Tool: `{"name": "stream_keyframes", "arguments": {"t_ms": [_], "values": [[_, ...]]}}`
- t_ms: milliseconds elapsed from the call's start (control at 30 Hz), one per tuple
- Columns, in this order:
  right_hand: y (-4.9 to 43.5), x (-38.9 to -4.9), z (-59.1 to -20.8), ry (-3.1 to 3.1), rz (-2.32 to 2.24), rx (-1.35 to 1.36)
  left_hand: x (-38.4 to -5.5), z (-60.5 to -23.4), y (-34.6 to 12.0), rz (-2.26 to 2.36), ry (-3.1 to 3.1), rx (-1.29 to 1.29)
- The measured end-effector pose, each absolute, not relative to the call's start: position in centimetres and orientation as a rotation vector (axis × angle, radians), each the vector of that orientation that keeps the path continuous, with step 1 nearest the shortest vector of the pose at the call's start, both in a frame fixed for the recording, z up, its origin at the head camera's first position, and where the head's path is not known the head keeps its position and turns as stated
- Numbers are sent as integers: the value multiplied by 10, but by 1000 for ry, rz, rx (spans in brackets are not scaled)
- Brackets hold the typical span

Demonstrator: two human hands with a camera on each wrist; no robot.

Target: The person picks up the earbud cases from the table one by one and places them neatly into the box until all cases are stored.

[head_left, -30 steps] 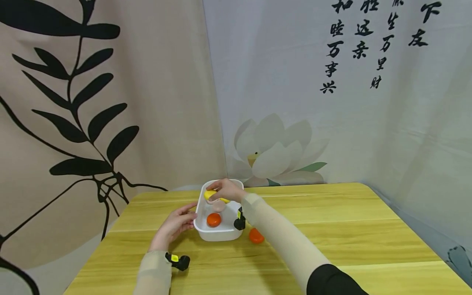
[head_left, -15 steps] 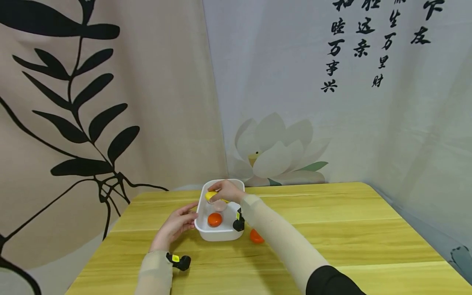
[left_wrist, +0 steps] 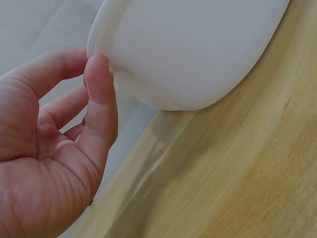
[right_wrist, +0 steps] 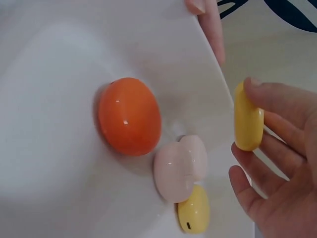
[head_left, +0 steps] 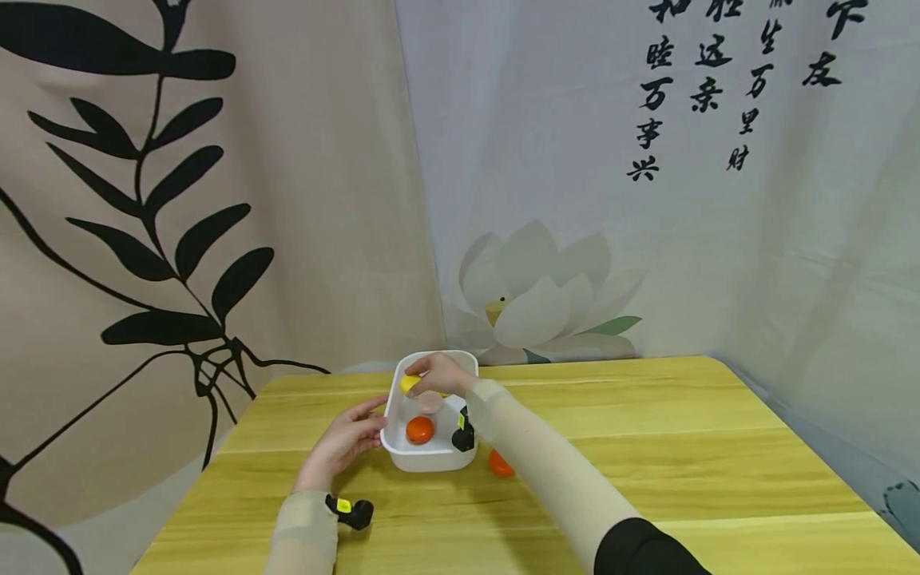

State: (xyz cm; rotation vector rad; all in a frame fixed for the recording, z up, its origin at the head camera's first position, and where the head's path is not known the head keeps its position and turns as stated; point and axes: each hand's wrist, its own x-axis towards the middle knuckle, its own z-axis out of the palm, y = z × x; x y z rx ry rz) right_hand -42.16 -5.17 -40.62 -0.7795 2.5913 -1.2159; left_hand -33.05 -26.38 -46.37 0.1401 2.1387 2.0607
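My left hand (head_left: 345, 442) grips the left rim of a white plastic box (head_left: 429, 461); the left wrist view shows its thumb and index finger at the edge. Over the box's far left part, my right hand (head_left: 443, 374) pinches a smooth yellow oval piece (right_wrist: 249, 119) between thumb and fingers, raised near the wall. Inside the box lie a glossy orange rounded piece (right_wrist: 130, 116), pale pink rounded pieces (right_wrist: 173, 171) touching each other, and another yellow piece (right_wrist: 194, 210) with a small dark mark. In the head view, my right hand partly covers the yellow pieces.
Another orange piece (head_left: 499, 463) lies on the wooden table (head_left: 647, 447) right of the box, partly behind my right forearm. Behind the table's far edge hangs a printed cloth (head_left: 546, 200) with leaves, a flower and writing. A black wrist camera (head_left: 350, 511) sits on my left wrist.
The head view has shifted slightly. Both hands stay about where they were, the left at the box rim and the right holding the yellow piece over the box.
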Motion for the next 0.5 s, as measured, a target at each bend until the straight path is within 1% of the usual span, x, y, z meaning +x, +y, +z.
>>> {"name": "stream_keyframes", "arguments": {"t_ms": [267,500], "values": [[-53,-422,-396,2547,-1244,-775,-331,-466,-265,2061,2137,129],[-55,-426,-394,2541,-1212,-780,-331,-466,-265,2039,2163,144]]}}
